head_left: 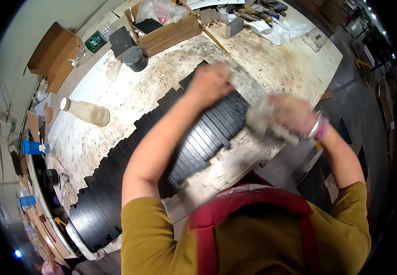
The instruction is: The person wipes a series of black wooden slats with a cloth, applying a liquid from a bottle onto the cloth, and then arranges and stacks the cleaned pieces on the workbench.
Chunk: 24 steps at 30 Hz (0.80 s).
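Observation:
Dark narrow strips (pixel 198 142), long and black, lie side by side in a stepped row running diagonally across the worktable (pixel 253 55). Over the far end of the row is my left hand (pixel 211 82), palm down on the strips, its fingers reaching right and slightly blurred; I see nothing held in it. To the right, just past the strips' edge, my right hand (pixel 299 114) is closed around a dirty grey-beige rag (pixel 265 114). Motion smears both the rag and the fingers. A bracelet (pixel 317 126) circles that wrist.
A cream bottle (pixel 86 112) with a white cap lies left of the strips. Beyond it stand a round dark tin (pixel 135 58), an open cardboard box (pixel 171 39) and a green-labelled bottle (pixel 95 42). A grey block (pixel 234 27) and white plastic (pixel 285 31) sit at the back.

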Motion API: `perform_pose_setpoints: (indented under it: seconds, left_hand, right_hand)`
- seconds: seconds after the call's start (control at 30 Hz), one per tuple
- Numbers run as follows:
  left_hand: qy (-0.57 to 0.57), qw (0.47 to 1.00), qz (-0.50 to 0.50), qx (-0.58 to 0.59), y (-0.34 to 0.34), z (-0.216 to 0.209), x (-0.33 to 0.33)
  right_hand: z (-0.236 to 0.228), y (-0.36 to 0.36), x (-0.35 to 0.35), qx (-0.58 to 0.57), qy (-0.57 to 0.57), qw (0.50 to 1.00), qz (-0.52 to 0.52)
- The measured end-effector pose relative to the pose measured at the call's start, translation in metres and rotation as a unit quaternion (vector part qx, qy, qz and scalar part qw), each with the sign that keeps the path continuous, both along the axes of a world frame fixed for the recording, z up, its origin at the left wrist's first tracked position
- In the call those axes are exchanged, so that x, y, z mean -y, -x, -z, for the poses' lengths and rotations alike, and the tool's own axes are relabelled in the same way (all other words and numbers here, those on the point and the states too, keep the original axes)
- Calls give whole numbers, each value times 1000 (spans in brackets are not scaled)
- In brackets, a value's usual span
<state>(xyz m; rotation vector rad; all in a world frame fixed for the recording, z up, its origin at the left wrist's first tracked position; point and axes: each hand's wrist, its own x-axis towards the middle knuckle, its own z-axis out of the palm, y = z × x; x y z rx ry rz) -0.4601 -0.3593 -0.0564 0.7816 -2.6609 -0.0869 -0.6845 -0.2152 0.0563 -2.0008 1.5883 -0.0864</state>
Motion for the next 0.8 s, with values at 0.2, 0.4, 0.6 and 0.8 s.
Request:
perform_pose_setpoints:
  seconds: [0.2, 0.4, 0.6, 0.8]
  left_hand:
    - [-109, 990, 92, 22, 44, -5, -72]
    - [-102, 987, 102, 75, 48, -7, -75]
    - [-103, 991, 82, 29, 42, 0, -70]
    - [-130, 989, 76, 12, 51, -3, -72]
  right_hand:
    - [32, 19, 85, 114, 280, 953, 27]
    - [85, -86, 162, -15, 338, 916, -213]
    - [71, -100, 200, 23, 363, 892, -268]
    - [75, -112, 183, -30, 374, 891, -257]
